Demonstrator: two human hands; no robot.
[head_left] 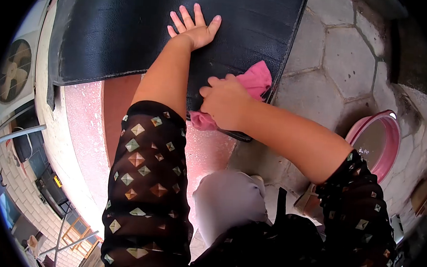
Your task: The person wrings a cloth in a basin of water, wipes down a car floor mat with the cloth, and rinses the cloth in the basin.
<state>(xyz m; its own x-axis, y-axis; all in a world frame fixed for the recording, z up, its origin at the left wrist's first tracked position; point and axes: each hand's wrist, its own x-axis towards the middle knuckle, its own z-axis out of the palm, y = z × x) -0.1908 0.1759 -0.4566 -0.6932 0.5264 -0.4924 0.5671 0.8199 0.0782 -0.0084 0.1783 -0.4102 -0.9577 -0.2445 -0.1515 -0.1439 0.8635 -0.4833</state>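
Observation:
A black leather-like sheet [117, 34] with stitched edges lies over a pink speckled ledge [83, 111]. My left hand [194, 30] rests flat on the sheet, fingers spread, holding nothing. Lower and to its right, my right hand [225, 100] is closed on a pink cloth [257, 79], pressing it against the sheet near the corner. One end of the cloth sticks out above the hand, another below it by the sheet's lower edge. The middle of the cloth is hidden under the palm.
A pink basin [393, 144] with liquid in it stands on the hexagonal paving [347, 58] at the right. An outdoor fan unit [16, 70] is at the far left, with metal bars [18, 134] below it. My light-clad knee [229, 200] is close under the sheet's corner.

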